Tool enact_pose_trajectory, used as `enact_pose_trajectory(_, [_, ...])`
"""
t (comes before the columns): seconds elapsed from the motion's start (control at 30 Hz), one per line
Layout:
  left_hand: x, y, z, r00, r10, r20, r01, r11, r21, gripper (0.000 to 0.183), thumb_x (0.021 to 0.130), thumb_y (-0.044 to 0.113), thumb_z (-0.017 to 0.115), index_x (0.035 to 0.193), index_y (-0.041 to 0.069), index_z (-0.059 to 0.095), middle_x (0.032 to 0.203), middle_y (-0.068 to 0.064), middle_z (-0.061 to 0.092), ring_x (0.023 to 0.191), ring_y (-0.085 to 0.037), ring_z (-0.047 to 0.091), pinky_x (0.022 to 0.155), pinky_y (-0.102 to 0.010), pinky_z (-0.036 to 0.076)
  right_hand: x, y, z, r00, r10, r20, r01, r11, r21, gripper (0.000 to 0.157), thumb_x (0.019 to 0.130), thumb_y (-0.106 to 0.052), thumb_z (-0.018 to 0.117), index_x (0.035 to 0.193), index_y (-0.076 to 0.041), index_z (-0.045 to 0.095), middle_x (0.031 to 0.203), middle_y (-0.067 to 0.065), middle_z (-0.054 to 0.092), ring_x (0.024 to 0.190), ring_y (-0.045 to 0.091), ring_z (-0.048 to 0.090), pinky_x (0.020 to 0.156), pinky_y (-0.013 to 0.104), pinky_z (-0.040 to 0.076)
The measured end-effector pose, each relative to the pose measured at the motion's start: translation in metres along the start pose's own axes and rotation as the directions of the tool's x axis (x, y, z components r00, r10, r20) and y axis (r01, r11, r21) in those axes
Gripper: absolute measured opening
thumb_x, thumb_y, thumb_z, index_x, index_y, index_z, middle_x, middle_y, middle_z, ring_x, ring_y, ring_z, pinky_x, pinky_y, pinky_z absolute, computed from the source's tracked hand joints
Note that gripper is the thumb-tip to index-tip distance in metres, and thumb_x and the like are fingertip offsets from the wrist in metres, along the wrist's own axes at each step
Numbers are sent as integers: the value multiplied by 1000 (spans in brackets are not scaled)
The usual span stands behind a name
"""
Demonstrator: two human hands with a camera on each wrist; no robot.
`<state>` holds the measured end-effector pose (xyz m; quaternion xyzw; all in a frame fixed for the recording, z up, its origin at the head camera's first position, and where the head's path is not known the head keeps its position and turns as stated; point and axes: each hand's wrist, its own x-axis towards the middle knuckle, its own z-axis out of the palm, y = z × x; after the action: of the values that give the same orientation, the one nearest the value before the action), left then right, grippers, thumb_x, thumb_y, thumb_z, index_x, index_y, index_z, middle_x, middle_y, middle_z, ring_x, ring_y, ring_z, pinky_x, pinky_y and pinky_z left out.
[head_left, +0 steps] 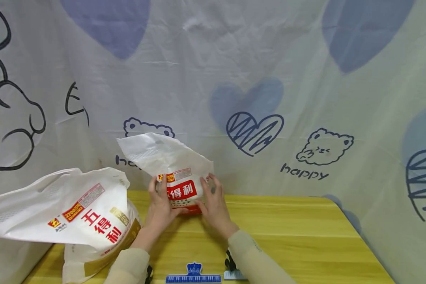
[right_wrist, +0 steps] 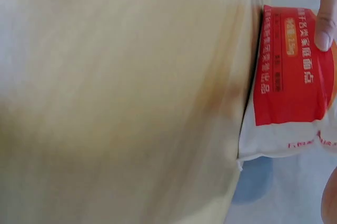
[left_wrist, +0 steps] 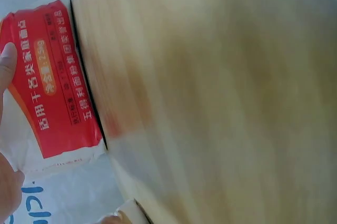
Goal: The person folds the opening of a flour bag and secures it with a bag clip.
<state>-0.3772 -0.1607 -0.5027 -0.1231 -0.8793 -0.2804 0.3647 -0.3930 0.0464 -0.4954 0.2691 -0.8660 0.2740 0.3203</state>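
Note:
A small white flour bag (head_left: 182, 193) with red panels and an empty, folded-over top leaning left stands at the back of the wooden table. My left hand (head_left: 160, 211) grips its left side, and my right hand (head_left: 215, 207) grips the right. In the left wrist view the left thumb presses the red lower panel (left_wrist: 58, 87) of the bag. Similarly, the right wrist view has the right thumb on that panel (right_wrist: 287, 66). The bag's bottom edge sits along the tabletop, and its back is hidden.
A larger flour bag (head_left: 103, 215) stands at the left, its loose top drooping leftward. Near the front edge of the wooden table (head_left: 287, 228) lie a blue piano-key clip (head_left: 193, 278) and a paler clip (head_left: 233, 275), partly behind the right sleeve. A printed cloth (head_left: 198, 71) hangs behind.

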Motion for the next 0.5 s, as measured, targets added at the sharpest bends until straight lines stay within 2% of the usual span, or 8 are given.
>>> enact_pose_trajectory(0.07, [0,-2,-3,1000,-13,-8,13,1000,-23,146,60,24,104,165,19,4,164,-23,-11,122,-55,53,78,-54,63,3,1,0,1000,-10,26,10,1000,25,86,93,-27,80,162,-11,30,169,18,8,151,43,28,117,52,40])
enact_pose_trajectory(0.2, [2,-7,-6,1000,-4,13,5,998,-66,149,57,25,105,166,19,3,164,-29,-17,146,-60,24,86,-61,59,7,2,2,997,-17,76,10,996,93,105,85,-25,88,165,-9,21,171,19,-3,154,47,23,117,52,39])
enact_pose_trajectory(0.27, [4,-9,-7,999,0,53,3,997,-72,152,58,26,105,166,19,-1,164,-33,-16,146,-61,24,89,-63,57,10,2,3,996,-22,86,10,991,136,111,82,-22,91,165,-6,20,171,21,-4,153,49,22,117,52,39])
enact_pose_trajectory(0.37, [7,-10,-7,990,-7,142,16,998,-60,154,62,27,103,165,21,-11,165,-33,-10,147,-62,19,95,-68,52,13,2,5,995,-19,96,2,984,179,111,81,-19,91,165,-4,20,170,23,-4,153,50,20,118,52,38])
enact_pose_trajectory(0.5, [10,-8,-7,979,-10,205,21,999,-50,152,68,25,100,163,20,-18,164,-36,-3,149,-63,7,90,-73,51,17,2,6,996,-20,87,2,979,204,106,82,-18,90,164,-2,23,170,26,0,153,51,20,119,55,35])
